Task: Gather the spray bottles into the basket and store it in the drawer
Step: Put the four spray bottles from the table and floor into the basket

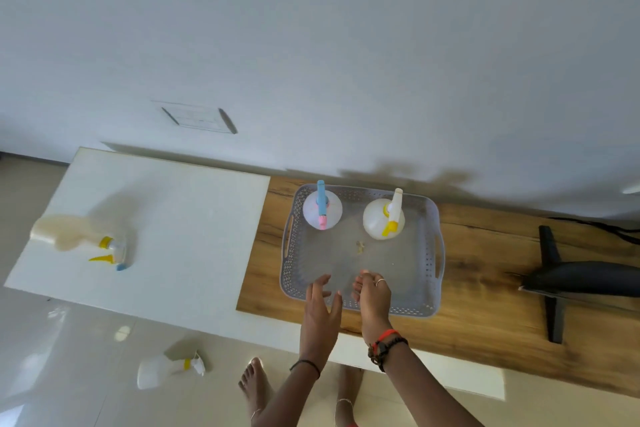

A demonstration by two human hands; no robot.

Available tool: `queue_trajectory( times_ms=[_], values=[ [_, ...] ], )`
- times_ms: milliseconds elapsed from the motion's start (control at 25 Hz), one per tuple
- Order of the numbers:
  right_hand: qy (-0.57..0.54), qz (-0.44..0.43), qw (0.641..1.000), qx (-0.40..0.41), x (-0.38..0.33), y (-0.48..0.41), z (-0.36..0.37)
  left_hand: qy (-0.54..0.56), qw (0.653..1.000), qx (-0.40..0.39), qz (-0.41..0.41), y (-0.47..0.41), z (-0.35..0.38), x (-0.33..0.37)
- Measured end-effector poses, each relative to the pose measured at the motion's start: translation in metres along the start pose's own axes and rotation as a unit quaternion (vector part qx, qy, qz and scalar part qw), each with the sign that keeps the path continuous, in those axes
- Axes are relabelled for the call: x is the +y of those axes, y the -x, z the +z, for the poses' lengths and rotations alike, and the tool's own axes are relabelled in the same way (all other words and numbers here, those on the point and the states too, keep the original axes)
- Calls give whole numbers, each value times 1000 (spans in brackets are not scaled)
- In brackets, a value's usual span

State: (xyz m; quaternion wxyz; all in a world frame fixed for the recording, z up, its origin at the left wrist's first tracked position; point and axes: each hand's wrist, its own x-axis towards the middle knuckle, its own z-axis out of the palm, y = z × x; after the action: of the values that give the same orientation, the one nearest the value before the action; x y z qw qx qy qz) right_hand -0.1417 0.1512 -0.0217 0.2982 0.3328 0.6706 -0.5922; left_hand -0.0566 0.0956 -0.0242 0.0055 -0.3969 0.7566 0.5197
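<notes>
Grey basket on wooden counter: blue-topped bottle, yellow-topped bottle upright inside. Left hand spread, right hand loosely curled; both empty, over the near rim.

Blue-topped bottle and yellow-topped bottle stand in grey basket; third bottle lies on counter, fourth bottle on floor.

No text, label, brand, number or sign can be read. The wall panel carries faint lines, too blurred to make out as writing.
</notes>
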Motion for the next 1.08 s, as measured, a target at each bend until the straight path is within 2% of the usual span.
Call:
queue_trajectory(
  times_ms=[440, 760, 920, 1080],
  values=[
    [71, -26, 994, -79, 54, 68, 106, 87, 984, 128, -86, 30, -118, -85],
    [107, -6, 984, -141, 90, 122, 240, 105, 965, 207, -121, 3, -273, -172],
    [111, 8, 972, -205, 98, 131, 320, 57, 964, 239, -101, -32, -361, -211],
    [118, 51, 956, -263, 98, 132, 403, -101, 970, 219, -29, -80, -449, -239]
  ],
)
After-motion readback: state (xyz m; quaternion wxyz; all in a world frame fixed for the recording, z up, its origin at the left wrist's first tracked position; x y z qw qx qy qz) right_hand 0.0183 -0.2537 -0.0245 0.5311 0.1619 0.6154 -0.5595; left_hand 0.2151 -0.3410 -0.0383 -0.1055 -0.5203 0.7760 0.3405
